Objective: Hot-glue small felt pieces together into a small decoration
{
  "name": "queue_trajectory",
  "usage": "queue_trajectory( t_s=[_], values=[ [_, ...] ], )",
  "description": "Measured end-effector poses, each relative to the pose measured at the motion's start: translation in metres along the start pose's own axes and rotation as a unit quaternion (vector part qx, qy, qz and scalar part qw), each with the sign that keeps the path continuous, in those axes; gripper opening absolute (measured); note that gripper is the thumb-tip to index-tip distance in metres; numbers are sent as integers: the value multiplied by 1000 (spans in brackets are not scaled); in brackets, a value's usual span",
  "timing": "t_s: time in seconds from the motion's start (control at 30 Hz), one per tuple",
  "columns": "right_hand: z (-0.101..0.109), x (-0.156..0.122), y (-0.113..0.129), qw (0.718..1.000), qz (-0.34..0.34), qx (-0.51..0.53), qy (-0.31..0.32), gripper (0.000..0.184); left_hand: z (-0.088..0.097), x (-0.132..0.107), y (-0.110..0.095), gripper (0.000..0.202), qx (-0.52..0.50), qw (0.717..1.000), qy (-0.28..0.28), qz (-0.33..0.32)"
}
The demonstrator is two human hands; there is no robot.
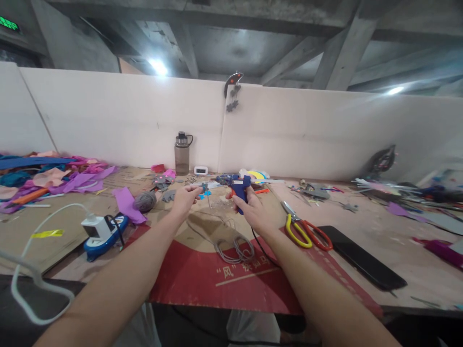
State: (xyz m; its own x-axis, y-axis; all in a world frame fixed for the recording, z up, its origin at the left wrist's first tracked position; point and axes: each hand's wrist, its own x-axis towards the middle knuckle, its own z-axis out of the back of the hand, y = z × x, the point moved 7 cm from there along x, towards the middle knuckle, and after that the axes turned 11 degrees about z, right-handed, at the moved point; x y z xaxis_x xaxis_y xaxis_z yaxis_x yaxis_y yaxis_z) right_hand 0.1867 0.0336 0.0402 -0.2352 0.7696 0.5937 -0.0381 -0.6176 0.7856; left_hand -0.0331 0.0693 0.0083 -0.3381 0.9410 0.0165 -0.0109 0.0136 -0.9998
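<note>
My right hand [249, 208] is wrapped round the handle of a blue hot glue gun [237, 184] with an orange trigger, its nozzle aimed left. My left hand [185, 197] is closed in a pinch on a small grey and blue craft piece [204, 189] held right at the nozzle. Both hands hover over the middle of the cardboard-covered table [188, 226]. A loop of grey wire [235, 248] lies on the cardboard just below my hands.
Yellow and red scissors [306, 231] and a black phone [361, 260] lie to the right. A power strip with a white charger [103, 231] sits left, near purple felt scraps [83, 180] and grey yarn [144, 201]. A water bottle [182, 153] stands at the white partition.
</note>
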Motion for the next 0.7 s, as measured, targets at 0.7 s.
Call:
queue_trajectory(
  t_s=[0.7],
  values=[
    [-4, 0, -5, 979, 65, -187, 37, 44, -9, -8, -11, 28, 38, 998, 14, -51]
  ],
)
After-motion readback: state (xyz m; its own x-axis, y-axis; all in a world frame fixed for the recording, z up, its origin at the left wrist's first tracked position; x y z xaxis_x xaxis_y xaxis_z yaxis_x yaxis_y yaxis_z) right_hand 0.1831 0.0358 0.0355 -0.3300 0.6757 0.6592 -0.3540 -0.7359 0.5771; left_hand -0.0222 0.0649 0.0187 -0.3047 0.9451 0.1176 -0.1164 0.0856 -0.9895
